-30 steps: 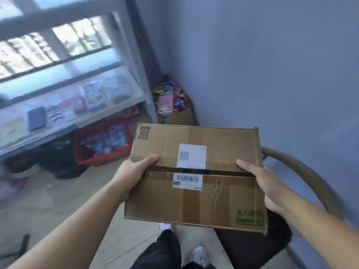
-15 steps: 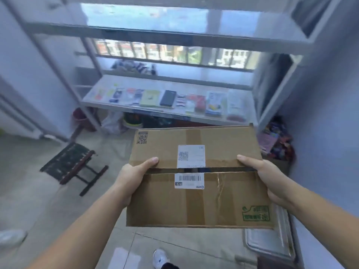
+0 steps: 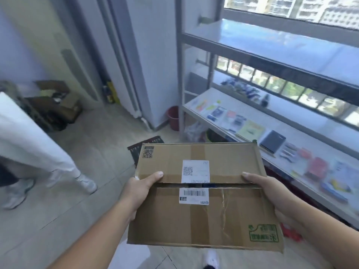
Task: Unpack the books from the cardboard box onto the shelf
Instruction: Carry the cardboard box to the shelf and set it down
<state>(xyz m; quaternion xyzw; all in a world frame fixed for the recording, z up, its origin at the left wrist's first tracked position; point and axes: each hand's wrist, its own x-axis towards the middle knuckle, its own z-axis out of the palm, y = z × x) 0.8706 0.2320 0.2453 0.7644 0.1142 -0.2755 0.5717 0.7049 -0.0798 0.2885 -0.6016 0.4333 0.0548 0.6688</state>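
I hold a flat brown cardboard box (image 3: 223, 214) in front of me, its two top flaps closed with a narrow gap between them and white labels across the seam. My left hand (image 3: 138, 191) grips its left edge, thumb on top. My right hand (image 3: 272, 193) grips the right edge the same way. The books inside are hidden, only a dark sliver shows through the gap. The metal shelf (image 3: 303, 136) stands to the right by the window, its lower board covered with flat items, including a dark notebook (image 3: 272, 143).
A person in white trousers (image 3: 33, 136) stands at the left. Further off are a red bucket (image 3: 173, 118) by the shelf's post, a dark stool (image 3: 144, 149) behind the box, cardboard boxes (image 3: 56, 105) at the back left, and tiled floor (image 3: 97, 152) between.
My view has swung left: the shelf has slid from ahead to the right side, and the person and back-left boxes came into sight. Both hands keep the same grip on the box.
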